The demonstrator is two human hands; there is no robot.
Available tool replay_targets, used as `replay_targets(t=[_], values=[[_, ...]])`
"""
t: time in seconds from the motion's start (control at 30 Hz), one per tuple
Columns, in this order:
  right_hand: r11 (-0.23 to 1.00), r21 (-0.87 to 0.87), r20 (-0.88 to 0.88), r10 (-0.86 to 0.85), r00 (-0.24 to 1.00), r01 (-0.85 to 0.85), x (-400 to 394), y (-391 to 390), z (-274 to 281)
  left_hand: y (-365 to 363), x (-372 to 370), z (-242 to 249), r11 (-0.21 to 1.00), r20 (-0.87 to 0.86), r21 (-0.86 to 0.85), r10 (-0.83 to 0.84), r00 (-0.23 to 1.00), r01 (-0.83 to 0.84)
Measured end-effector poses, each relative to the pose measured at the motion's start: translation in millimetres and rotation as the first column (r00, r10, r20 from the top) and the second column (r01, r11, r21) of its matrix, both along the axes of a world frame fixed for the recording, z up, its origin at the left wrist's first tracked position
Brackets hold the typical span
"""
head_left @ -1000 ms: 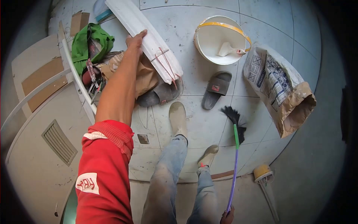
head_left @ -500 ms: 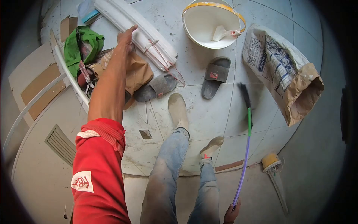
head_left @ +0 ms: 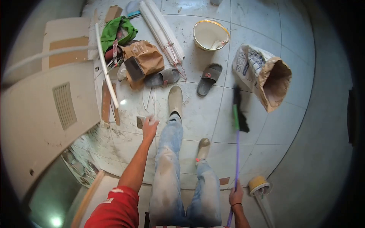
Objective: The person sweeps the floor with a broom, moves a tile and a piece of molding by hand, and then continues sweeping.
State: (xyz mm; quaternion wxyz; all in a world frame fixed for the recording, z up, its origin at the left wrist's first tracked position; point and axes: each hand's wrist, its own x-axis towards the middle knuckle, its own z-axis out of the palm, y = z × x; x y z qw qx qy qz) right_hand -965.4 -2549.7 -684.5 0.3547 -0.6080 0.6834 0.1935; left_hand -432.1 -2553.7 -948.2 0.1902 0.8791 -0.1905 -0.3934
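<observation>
My right hand (head_left: pixel 236 195) is wrapped around the purple handle of a broom (head_left: pixel 238 152). The broom has a green neck and dark bristles, which rest on the tiles to the right of my boots. My left hand (head_left: pixel 150 128) hangs in front of my left leg, holding nothing that I can see; its fingers look apart, though slightly blurred. Just beyond its fingertips a small square plate (head_left: pixel 140 122) lies on the floor. Ahead of my boot are two grey slides, the left slide (head_left: pixel 162 77) and the right slide (head_left: pixel 210 79).
A white bucket (head_left: pixel 201 38) with a scraper inside stands ahead. At right lies an opened paper sack (head_left: pixel 268 76). White strips (head_left: pixel 161 32), a brown bag (head_left: pixel 146 57) and green cloth (head_left: pixel 116 32) crowd the left. A beige panel (head_left: pixel 38 114) leans there; a yellow pail (head_left: pixel 259 184) sits near right.
My left hand has moved back from the white strips toward my left leg. The view has shifted, and the broom head now shows more fully. My right hand still grips the handle.
</observation>
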Motion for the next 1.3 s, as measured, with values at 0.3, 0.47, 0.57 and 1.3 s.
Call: replay_targets(t=[0.3, 0.47, 0.57, 1.3], values=[[0.916, 0.228, 0.222, 0.283, 0.933, -0.331, -14, 55, 48, 418, -289, 152, 0.895, 0.003, 0.425, 0.149, 0.989, -0.137], [0.896, 0.223, 0.207, 0.341, 0.917, -0.383, 9, 55, 78, 519, -381, 240, 0.787, -0.117, 0.317, 0.586, 0.802, -0.529], [0.908, 0.105, 0.103, 0.396, 0.913, -0.405, 48, 39, 60, 541, -406, 290, 0.704, -0.09, 0.475, 0.636, 0.767, -0.528], [0.909, -0.24, 0.025, 0.358, 0.933, -0.342, -19, 183, 66, 711, -414, 332, 0.566, -0.386, 0.449, 0.821, 0.422, -0.691]])
